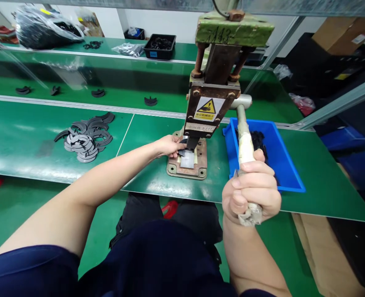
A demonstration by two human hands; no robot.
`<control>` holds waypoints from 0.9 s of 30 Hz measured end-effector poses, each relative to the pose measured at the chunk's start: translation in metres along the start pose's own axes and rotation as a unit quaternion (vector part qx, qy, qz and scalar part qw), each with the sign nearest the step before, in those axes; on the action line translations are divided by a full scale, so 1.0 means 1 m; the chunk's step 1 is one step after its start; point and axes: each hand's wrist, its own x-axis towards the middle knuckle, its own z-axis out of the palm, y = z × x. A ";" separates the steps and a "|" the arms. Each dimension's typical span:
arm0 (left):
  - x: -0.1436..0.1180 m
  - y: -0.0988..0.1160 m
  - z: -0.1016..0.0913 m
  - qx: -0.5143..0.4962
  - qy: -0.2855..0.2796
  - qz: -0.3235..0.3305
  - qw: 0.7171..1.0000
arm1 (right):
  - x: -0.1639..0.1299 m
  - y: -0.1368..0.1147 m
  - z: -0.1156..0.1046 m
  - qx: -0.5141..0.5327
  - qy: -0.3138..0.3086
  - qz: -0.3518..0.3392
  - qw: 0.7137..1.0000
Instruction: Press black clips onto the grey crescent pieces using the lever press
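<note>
My right hand (253, 189) is wrapped round the taped lever handle (244, 136) of a bench press (211, 103), whose green head carries a hand-crush warning label. At the press base (187, 171), my left hand (170, 146) pinches a dark curved part (182, 152) under the ram. The ram's lower end and my fingers hide much of that part. A small light metal plate (187, 159) lies on the base just in front of it. To the left, a pile of curved grey and black parts (82, 142) lies on the green table.
Right of the press stands a blue bin (286, 161) with black parts inside. Behind, a green conveyor belt (123, 97) carries several spaced curved parts. A black crate (159, 46) and a bagged bundle (46, 29) sit on the far shelf. A metal beam crosses overhead.
</note>
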 end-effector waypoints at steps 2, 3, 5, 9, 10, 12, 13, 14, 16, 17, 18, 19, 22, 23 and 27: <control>-0.001 0.002 0.002 0.003 -0.008 -0.009 1.000 | 0.000 0.000 0.000 0.001 0.004 0.001 1.000; -0.002 0.003 0.003 0.010 -0.010 -0.016 1.000 | 0.000 0.000 0.001 0.002 0.005 0.002 1.000; -0.004 0.005 0.004 0.023 -0.009 -0.029 0.999 | 0.001 0.001 0.001 0.002 0.007 0.002 1.000; -0.005 0.006 0.007 0.008 0.003 -0.033 0.999 | 0.002 0.000 0.001 -0.002 0.002 -0.005 1.000; -0.006 0.005 0.008 -0.001 0.009 -0.030 1.000 | 0.002 0.000 0.000 -0.006 0.001 -0.006 1.000; -0.013 -0.002 0.013 -0.026 0.033 -0.003 0.999 | 0.002 0.000 0.000 -0.011 -0.003 -0.004 1.000; -0.019 -0.007 0.015 -0.042 0.045 0.028 0.998 | 0.002 0.001 -0.001 -0.010 -0.004 -0.003 1.000; -0.027 -0.013 0.017 -0.058 0.049 0.071 0.995 | 0.002 0.003 0.000 -0.009 0.000 -0.004 1.000; -0.048 -0.029 0.018 -0.067 0.022 0.174 0.982 | 0.001 0.009 0.003 -0.004 0.027 -0.024 0.999; -0.059 -0.037 0.016 -0.054 0.002 0.222 0.974 | 0.001 0.013 0.006 -0.001 0.052 -0.037 0.998; -0.070 -0.046 0.012 -0.029 -0.008 0.258 0.966 | 0.001 0.019 0.009 0.001 0.084 -0.051 0.995; -0.081 -0.056 0.005 0.002 0.002 0.280 0.960 | 0.002 0.025 0.013 0.003 0.118 -0.064 0.991; -0.109 -0.090 -0.039 0.112 0.155 0.271 0.943 | 0.005 0.041 0.025 0.035 0.197 -0.113 0.973; -0.118 -0.104 -0.060 0.152 0.228 0.247 0.930 | 0.006 0.044 0.027 0.047 0.207 -0.128 0.969; -0.151 -0.160 -0.153 0.304 0.480 0.058 0.820 | 0.006 0.051 0.027 0.041 0.199 -0.117 0.972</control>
